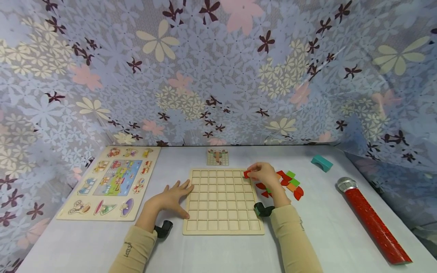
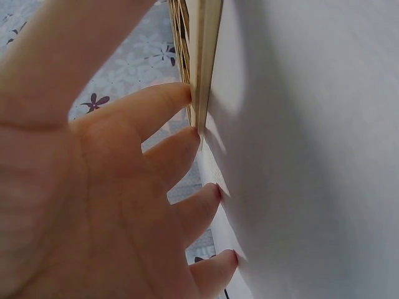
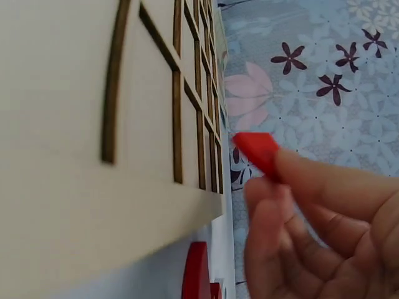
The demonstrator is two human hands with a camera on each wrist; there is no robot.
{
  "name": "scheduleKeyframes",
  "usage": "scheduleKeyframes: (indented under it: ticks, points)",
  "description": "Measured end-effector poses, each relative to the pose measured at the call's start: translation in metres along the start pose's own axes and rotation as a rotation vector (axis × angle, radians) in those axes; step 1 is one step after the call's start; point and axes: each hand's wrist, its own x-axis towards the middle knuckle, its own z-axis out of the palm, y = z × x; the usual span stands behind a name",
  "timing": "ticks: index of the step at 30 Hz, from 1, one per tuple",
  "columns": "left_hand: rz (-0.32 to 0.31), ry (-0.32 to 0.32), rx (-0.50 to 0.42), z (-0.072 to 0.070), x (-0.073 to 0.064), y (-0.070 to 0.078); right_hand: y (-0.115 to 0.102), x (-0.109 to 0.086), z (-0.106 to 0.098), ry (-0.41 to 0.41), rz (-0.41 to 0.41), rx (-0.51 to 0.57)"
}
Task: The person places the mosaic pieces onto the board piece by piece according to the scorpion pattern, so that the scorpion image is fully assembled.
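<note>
Head view: From where I stand, the left hand [image 1: 172,198] has its fingers spread at the left edge of the grid board [image 1: 223,205]. The right hand [image 1: 267,175] pinches a red tile [image 1: 246,174] at the board's far right corner. Loose tiles [image 1: 298,193] lie on the right.

Left wrist view: I see the fingers well apart, two fingertips touching the board's edge.

Right wrist view: The red tile sits between thumb and finger, beside the grid.

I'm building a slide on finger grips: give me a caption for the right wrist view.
The right hand pinches a red tile near the gridded wooden board.
</note>
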Motion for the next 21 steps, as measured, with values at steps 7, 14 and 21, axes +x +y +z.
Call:
scheduleKeyframes:
  ticks: [7, 14, 21]
  points:
    - [-0.003, 0.004, -0.002, 0.0002, -0.0002, 0.0006, 0.0043, -0.0016, 0.0036, 0.004, 0.035, -0.064]
    - [-0.003, 0.003, 0.004, 0.0006, -0.0004, 0.0, 0.0055, -0.0021, 0.0085, 0.028, 0.013, -0.173]
    - [-0.004, 0.003, 0.001, -0.0003, -0.0012, 0.0006, 0.0049, -0.0018, 0.0101, 0.023, -0.003, -0.222]
